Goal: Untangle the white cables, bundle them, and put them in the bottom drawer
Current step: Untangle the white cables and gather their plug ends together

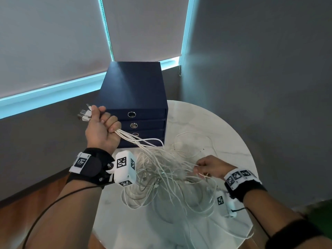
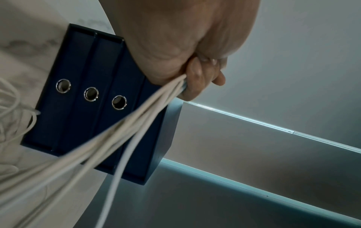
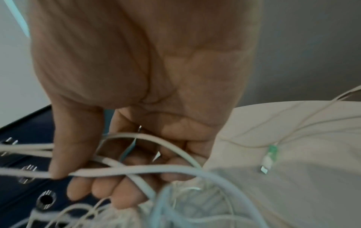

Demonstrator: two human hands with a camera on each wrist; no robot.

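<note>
Left hand (image 1: 102,129) fisted round gathered white cables (image 1: 161,169) — USB plugs (image 1: 85,113) poking out — right hand (image 1: 209,167) pinching strands above the bench (image 1: 224,126).

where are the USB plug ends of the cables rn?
In the head view the USB plug ends stick out of the top of the raised left hand, left of the blue drawer unit, level with its top drawer.
</note>
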